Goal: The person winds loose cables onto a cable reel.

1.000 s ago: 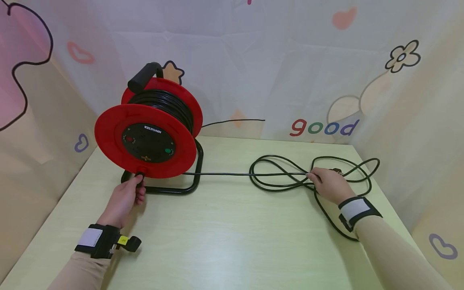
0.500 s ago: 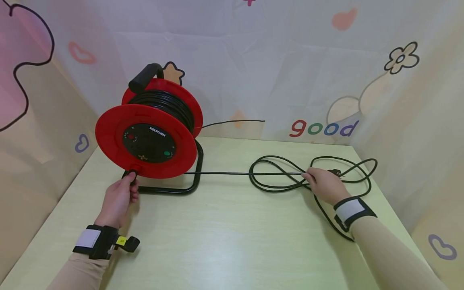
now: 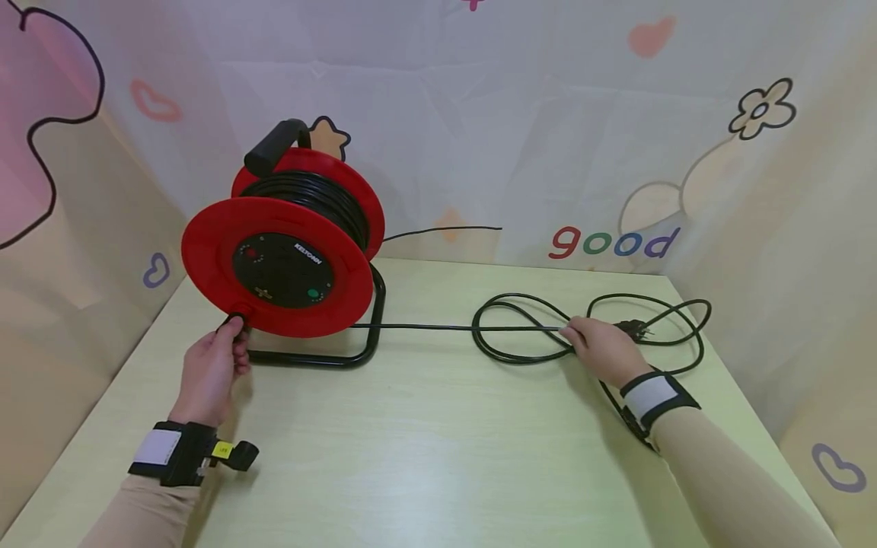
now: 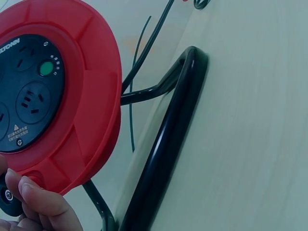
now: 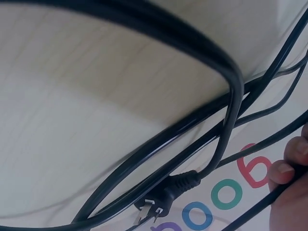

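A red cable reel (image 3: pixel 205 255) with a black socket panel (image 3: pixel 283 270) stands at the left of the table, wound with black cable (image 3: pixel 311 198). At the lower rim of the reel, my left hand (image 3: pixel 208 377) holds its black crank knob (image 4: pixel 10 199) between thumb and fingers. From beneath the reel a taut stretch of cable (image 3: pixel 425 327) runs right to my right hand (image 3: pixel 604 352), which pinches it. Beside that hand lies the black plug (image 3: pixel 632 329); its metal pins (image 5: pixel 147 207) show in the right wrist view.
Loose cable loops (image 3: pixel 517 359) lie on the pale table (image 3: pixel 411 441) around the right hand. The reel's black tubular stand (image 3: pixel 329 361) rests on the tabletop. A printed curtain (image 3: pixel 445 137) hangs behind, with a thin dark line (image 3: pixel 445 227) in front of it.
The reel's front has turned clockwise, and my left hand has moved left with the knob. My right hand has shifted slightly left along with the cable, leaving more of the plug visible.
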Demonstrator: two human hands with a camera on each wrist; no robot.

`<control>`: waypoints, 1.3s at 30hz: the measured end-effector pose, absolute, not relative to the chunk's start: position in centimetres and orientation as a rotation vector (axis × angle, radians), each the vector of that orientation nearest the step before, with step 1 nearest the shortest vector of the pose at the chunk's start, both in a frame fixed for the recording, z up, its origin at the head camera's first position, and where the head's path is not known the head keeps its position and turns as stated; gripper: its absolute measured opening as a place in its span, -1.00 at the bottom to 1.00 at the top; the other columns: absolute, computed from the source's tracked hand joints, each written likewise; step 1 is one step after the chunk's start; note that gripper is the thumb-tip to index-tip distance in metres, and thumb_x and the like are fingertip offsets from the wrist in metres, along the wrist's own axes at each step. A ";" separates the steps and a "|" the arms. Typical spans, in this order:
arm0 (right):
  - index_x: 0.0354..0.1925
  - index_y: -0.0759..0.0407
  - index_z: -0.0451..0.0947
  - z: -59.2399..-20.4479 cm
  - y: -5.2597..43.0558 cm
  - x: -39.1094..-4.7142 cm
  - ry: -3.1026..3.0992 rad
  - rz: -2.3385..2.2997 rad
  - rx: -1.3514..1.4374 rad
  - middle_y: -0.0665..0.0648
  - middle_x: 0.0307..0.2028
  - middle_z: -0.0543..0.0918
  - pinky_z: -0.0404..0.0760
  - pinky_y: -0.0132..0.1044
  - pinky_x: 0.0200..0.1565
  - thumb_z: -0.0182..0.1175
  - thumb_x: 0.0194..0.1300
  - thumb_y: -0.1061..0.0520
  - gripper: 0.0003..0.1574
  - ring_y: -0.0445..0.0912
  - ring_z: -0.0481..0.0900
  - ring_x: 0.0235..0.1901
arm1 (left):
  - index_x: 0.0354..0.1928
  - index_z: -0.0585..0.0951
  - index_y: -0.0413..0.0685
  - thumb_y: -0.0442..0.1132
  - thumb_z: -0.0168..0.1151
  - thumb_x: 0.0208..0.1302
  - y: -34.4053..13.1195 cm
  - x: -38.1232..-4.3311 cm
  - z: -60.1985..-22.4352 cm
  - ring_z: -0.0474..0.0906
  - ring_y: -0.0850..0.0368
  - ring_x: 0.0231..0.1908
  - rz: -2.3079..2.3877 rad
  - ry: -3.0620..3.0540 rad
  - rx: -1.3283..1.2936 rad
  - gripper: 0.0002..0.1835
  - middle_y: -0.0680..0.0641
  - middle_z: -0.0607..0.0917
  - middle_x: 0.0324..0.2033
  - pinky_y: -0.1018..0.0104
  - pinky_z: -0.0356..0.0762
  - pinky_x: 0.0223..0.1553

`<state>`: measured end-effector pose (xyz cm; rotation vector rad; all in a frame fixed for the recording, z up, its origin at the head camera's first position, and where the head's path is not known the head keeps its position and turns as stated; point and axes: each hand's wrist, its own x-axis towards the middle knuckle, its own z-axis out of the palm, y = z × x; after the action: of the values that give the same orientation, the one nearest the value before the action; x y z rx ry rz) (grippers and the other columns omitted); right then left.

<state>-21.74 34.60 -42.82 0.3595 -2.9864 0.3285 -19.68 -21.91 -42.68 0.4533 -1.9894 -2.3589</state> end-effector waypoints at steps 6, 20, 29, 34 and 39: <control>-0.36 0.09 0.49 -43.0 33.9 -21.9 -2.986 0.337 0.371 -0.01 -0.57 0.39 0.35 -0.11 -0.36 0.07 0.46 0.01 -0.74 -0.06 0.39 -0.50 | -0.08 0.40 -0.19 0.15 0.15 0.33 -22.1 -20.0 -42.3 0.34 0.19 -0.40 -2.366 -1.922 0.511 -0.49 0.03 0.41 -0.41 0.45 0.43 -0.42; -0.35 0.11 0.53 -43.8 32.2 -22.4 -2.974 0.343 0.415 -0.03 -0.60 0.40 0.36 -0.12 -0.36 0.08 0.45 0.00 -0.73 -0.07 0.40 -0.52 | -0.05 0.41 -0.06 0.20 0.09 0.33 -22.8 -19.9 -40.8 0.35 0.13 -0.33 -2.332 -1.895 0.515 -0.53 0.00 0.41 -0.35 0.47 0.47 -0.37; -0.34 0.10 0.51 -43.8 31.2 -22.4 -2.985 0.399 0.430 -0.03 -0.61 0.35 0.32 -0.17 -0.40 0.08 0.45 -0.02 -0.73 -0.10 0.37 -0.54 | -0.10 0.41 -0.08 0.13 0.11 0.35 -23.1 -20.2 -39.9 0.33 0.15 -0.39 -2.340 -1.791 0.466 -0.59 -0.02 0.42 -0.39 0.47 0.47 -0.42; -0.34 0.09 0.51 -43.7 30.4 -22.4 -2.984 0.417 0.439 -0.03 -0.62 0.34 0.32 -0.18 -0.41 0.10 0.44 -0.02 -0.75 -0.11 0.37 -0.55 | -0.08 0.40 -0.09 0.12 0.12 0.36 -23.3 -20.2 -39.1 0.33 0.14 -0.38 -2.342 -1.753 0.441 -0.59 -0.02 0.41 -0.39 0.47 0.48 -0.42; -0.35 0.09 0.52 -43.6 29.7 -22.5 -2.975 0.428 0.458 -0.04 -0.63 0.33 0.32 -0.18 -0.43 0.10 0.43 -0.03 -0.73 -0.11 0.37 -0.57 | -0.08 0.40 -0.06 0.13 0.13 0.34 -23.3 -20.1 -38.2 0.34 0.13 -0.37 -2.349 -1.729 0.402 -0.59 -0.04 0.41 -0.36 0.48 0.49 -0.42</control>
<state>-22.51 29.67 -43.57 0.4578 -2.9754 0.4278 -20.14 -23.32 -38.22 0.4022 -1.7286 -2.3487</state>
